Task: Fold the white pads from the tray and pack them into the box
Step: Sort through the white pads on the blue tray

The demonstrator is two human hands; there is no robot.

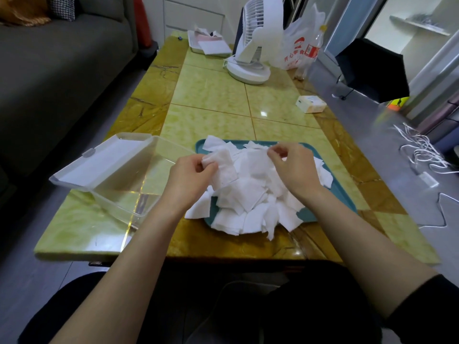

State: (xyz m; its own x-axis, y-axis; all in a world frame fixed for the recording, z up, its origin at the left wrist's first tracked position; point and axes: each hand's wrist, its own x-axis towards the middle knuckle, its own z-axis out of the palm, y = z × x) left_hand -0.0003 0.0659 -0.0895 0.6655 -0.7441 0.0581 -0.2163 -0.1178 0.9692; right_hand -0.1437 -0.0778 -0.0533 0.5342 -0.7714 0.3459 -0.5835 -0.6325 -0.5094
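A heap of white pads (pixel 250 199) covers a teal tray (pixel 340 192) near the table's front edge. My left hand (pixel 191 173) pinches one white pad (pixel 224 167) by its left end, lifted just above the heap. My right hand (pixel 293 167) pinches what looks like the other end of that pad, over the tray's middle. A clear plastic box (pixel 129 192) stands open to the left of the tray, its hinged lid (pixel 99 162) tilted back. I see nothing inside the box.
On the green tiled table (pixel 211 95) stand a white fan (pixel 255 43), a plastic bag (pixel 295 48), a bottle (pixel 313 50), a small white pack (pixel 310 104) and a far tray with papers (pixel 211 43). A grey sofa (pixel 62 65) lies left; white cables (pixel 422 150) lie right.
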